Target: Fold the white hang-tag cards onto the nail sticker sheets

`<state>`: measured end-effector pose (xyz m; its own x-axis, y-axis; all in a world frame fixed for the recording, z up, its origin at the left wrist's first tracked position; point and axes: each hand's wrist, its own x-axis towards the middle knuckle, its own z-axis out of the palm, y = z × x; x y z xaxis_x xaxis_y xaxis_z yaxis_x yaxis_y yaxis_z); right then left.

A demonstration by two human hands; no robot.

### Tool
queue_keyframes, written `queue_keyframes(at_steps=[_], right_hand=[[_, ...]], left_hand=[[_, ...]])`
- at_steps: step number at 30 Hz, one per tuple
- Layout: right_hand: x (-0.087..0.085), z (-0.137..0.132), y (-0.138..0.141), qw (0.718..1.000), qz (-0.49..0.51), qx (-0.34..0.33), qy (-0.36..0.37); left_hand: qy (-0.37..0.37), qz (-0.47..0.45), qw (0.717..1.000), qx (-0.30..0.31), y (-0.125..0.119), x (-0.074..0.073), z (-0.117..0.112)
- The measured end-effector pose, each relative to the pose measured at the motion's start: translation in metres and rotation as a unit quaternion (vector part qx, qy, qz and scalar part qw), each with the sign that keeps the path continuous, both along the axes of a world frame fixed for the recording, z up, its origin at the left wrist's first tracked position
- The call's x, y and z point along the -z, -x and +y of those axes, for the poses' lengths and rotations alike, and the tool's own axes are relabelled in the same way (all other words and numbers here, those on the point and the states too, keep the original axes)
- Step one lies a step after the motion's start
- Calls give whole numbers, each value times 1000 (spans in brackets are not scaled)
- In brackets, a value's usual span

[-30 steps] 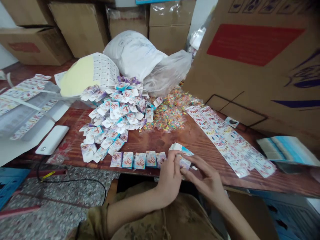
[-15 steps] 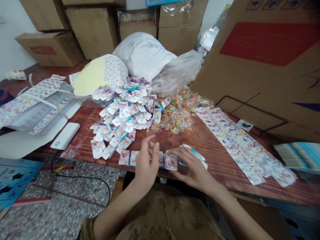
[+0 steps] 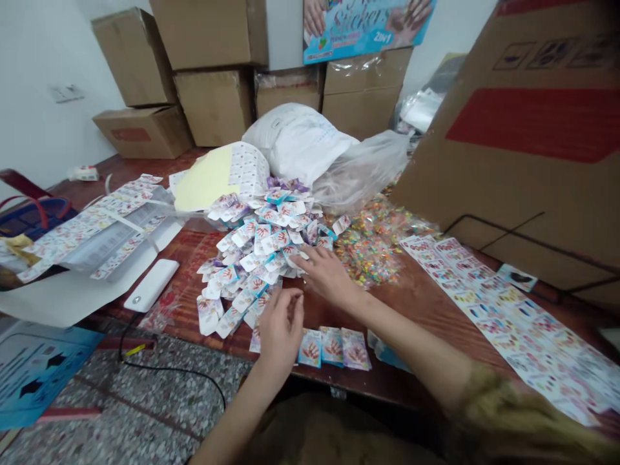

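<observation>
My right hand [image 3: 330,274] reaches over the right side of a heap of small printed packets [image 3: 237,258], its fingers stretched onto the nearest ones. No packet shows in its grasp. Closer to the table edge, my left hand [image 3: 281,328] is curled, thumb and fingers drawn together; whether something small is between them is hidden. A row of blue and purple packets with hand pictures lies along the edge, among them a blue packet [image 3: 309,349] beside my left hand and a purple packet [image 3: 356,349] at the right end. My right forearm partly covers more packets [image 3: 390,355].
Small clear bags of colourful bits [image 3: 371,242] lie behind my right hand. Long sticker sheets [image 3: 484,303] stretch to the right, beside a large carton [image 3: 527,181]. White sacks [image 3: 300,139] stand behind the heap. A white power bank [image 3: 152,285] with a cable lies left.
My right hand has left the row's right end and moved up and left to the heap. My left hand stays near the row, fingers more curled. The view has tilted up.
</observation>
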<state>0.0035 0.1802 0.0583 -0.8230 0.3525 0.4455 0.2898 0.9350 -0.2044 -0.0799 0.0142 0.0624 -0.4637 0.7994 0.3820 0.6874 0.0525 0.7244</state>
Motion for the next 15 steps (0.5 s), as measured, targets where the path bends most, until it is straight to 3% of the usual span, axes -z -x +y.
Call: queue_keyframes(at_steps=[2,4,7,11,13,15], right_hand=[[-3,3,9,999,-10,-2,-33],[-11,1,4,999,52,16,-5],[-28,-14,-19,974,173,7,143],[-35,-25,-75,901,218,-33,373],[-25,-11,-119,896,196,49,396],[-7,11,-170,902,119,259,325]], left_hand=[[-14,89,996,-10,11,0,7],[-21,177,984,-25,23,-1,16],[-21,241,970,4,31,-3,35],[-32,156,981,112,13,-5,52],[-31,49,991,120,-5,-6,55],[-24,-87,990,106,-23,-9,57]])
